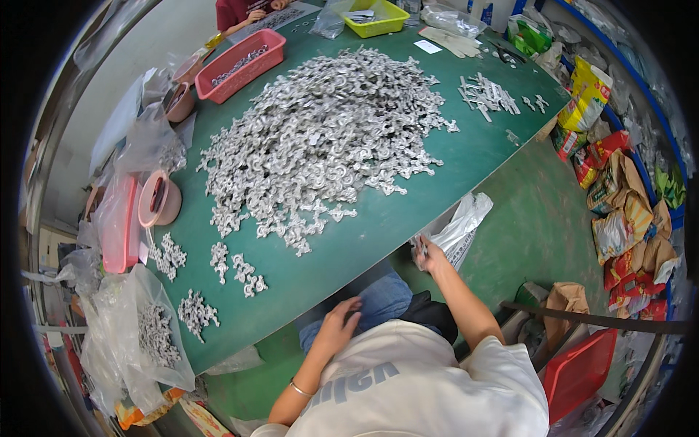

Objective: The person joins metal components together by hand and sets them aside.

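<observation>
My right hand (429, 255) is below the table's near edge, next to a white printed plastic bag (464, 226). Its fingers are closed round small silver-grey metal parts (418, 247), mostly hidden by the fingers. Whether the hand also touches the bag I cannot tell. Over my lap, my left hand (341, 325) is open, fingers slightly bent and holding nothing. A large heap of silver metal castings (328, 131) covers the middle of the green table (386, 229). Smaller clusters of castings (247, 275) lie at the near left.
A pink basket (244, 67), a pink tub (159, 200) and clear bags (156, 320) line the left side. At the far side are a yellow-green basket (375, 20), a glove (451, 42) and another person's hands (266, 10). Flat metal pieces (488, 96) lie far right; filled bags (619, 211) stand beyond.
</observation>
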Action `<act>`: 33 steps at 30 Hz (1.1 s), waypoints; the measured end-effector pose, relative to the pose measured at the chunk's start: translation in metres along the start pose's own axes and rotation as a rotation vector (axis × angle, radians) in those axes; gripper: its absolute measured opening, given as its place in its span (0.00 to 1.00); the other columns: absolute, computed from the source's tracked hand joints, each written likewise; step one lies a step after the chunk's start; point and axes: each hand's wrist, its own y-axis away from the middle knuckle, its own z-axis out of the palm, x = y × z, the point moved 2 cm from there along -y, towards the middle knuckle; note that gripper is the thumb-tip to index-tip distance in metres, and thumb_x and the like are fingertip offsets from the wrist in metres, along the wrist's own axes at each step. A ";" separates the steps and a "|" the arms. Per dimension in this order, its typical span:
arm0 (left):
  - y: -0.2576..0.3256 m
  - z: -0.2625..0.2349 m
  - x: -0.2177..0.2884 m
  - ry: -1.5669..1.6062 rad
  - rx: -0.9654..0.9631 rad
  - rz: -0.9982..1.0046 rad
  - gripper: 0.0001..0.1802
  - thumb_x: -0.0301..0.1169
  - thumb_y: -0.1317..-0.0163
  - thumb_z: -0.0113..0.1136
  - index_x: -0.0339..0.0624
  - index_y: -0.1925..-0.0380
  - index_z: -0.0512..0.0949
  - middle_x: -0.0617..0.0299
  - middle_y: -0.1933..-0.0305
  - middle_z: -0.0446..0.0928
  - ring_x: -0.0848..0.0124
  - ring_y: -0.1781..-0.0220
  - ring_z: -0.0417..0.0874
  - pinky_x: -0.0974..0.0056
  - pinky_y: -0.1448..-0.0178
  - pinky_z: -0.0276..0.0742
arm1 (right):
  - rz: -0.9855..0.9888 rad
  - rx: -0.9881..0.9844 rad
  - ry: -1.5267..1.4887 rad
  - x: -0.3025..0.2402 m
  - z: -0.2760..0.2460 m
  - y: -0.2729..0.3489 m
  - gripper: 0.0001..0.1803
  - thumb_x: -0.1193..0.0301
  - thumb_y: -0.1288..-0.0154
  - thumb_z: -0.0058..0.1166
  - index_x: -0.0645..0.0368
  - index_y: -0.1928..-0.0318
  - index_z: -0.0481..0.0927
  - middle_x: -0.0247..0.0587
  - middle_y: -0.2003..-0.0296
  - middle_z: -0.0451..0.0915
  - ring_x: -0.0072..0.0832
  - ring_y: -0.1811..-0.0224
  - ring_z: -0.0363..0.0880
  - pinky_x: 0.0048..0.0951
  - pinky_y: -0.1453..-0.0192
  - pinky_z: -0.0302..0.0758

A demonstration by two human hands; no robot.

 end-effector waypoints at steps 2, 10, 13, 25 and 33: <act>0.006 -0.012 -0.022 -0.172 0.121 -0.024 0.17 0.26 0.44 0.51 0.34 0.54 0.69 0.47 0.56 0.73 0.55 0.55 0.76 0.60 0.51 0.70 | -0.031 0.019 -0.036 -0.022 0.011 -0.035 0.07 0.64 0.39 0.47 0.54 0.68 0.70 0.31 0.81 0.70 0.22 0.82 0.70 0.19 0.87 0.62; 0.018 -0.031 -0.107 -0.601 0.589 -0.267 0.21 0.37 0.44 0.53 0.33 0.54 0.70 0.40 0.49 0.67 0.46 0.46 0.65 0.53 0.41 0.58 | -0.228 0.321 -0.301 -0.020 -0.003 -0.060 0.10 0.68 0.36 0.35 0.56 0.75 0.64 0.36 0.85 0.68 0.22 0.89 0.64 0.20 0.89 0.61; 0.008 -0.038 -0.121 -0.590 0.497 -0.354 0.23 0.40 0.44 0.51 0.35 0.54 0.71 0.42 0.50 0.68 0.46 0.47 0.66 0.52 0.41 0.59 | -0.164 0.341 -0.338 -0.012 -0.037 -0.070 0.14 0.68 0.37 0.35 0.55 0.80 0.63 0.35 0.87 0.67 0.22 0.90 0.63 0.19 0.90 0.61; -0.013 -0.041 -0.122 -0.811 0.504 -0.162 0.16 0.37 0.44 0.47 0.41 0.60 0.75 0.50 0.58 0.74 0.53 0.56 0.74 0.53 0.51 0.67 | -0.021 -0.037 0.043 0.010 -0.053 -0.026 0.07 0.71 0.39 0.41 0.58 0.70 0.72 0.36 0.80 0.72 0.23 0.82 0.71 0.17 0.85 0.67; -0.012 -0.045 -0.104 -0.762 0.499 -0.089 0.17 0.37 0.45 0.47 0.40 0.59 0.74 0.50 0.59 0.74 0.53 0.57 0.74 0.53 0.51 0.67 | -0.159 -0.270 0.264 0.026 0.001 0.089 0.11 0.73 0.39 0.45 0.64 0.57 0.69 0.40 0.72 0.75 0.32 0.72 0.75 0.29 0.71 0.74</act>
